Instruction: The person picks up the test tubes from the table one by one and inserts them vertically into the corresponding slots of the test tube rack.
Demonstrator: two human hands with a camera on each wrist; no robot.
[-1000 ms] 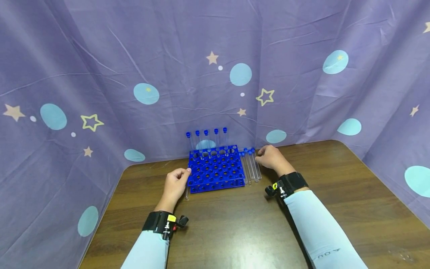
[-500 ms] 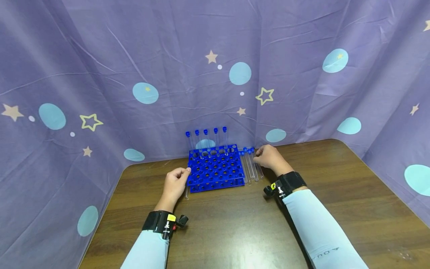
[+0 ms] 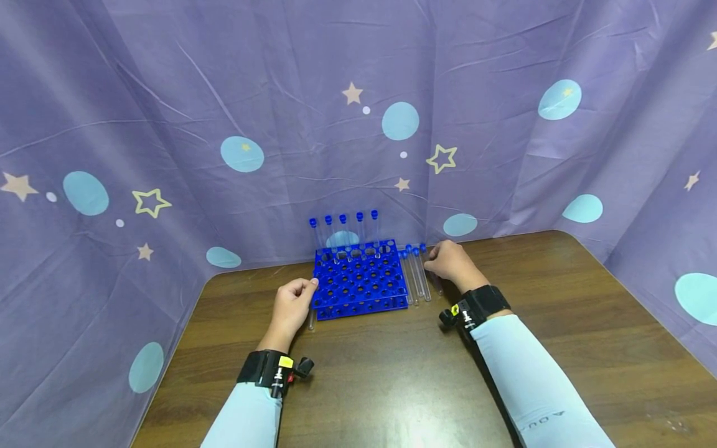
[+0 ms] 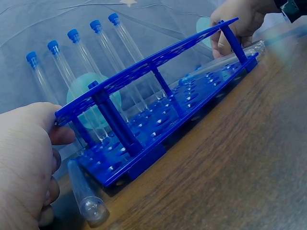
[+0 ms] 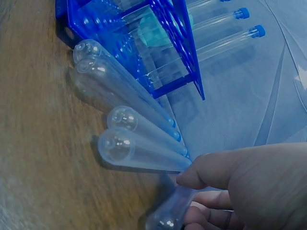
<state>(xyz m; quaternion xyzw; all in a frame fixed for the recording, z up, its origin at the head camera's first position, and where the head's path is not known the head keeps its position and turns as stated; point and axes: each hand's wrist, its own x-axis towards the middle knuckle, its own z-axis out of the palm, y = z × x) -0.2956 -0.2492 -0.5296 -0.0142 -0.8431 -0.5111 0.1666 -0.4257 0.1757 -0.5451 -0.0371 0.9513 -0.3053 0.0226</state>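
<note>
Two bare hands are working at a brown wooden table (image 3: 392,373), purple star-and-dot patterned cloth backdrop (image 3: 168,93) hanging behind. Going left to right: left hand (image 3: 291,305) is resting at the left edge of the blue plastic test tube rack with rows of round holes (image 3: 360,280), thumb and fingertips touching the rack's top plate edge, fingers loosely curled; whether it is really pinching the plate, cannot tell. One clear capless plastic tube (image 4: 87,199) is lying on the table just beside that hand, touching the rack's left base. Five clear tubes with blue caps (image 3: 343,231) are standing upright in the rack's back row, near the cloth. Right of the rack, a row of clear blue-capped tubes (image 3: 416,274) is lying flat on the table, side by side, just beside the rack's right edge. Right hand (image 3: 452,262) is sitting at the far right of that row, fingers curled around one more clear plastic tube (image 5: 168,213), gripping it low over the table next to the lying ones. Both forearms are wearing light sleeves and black wrist straps.
</note>
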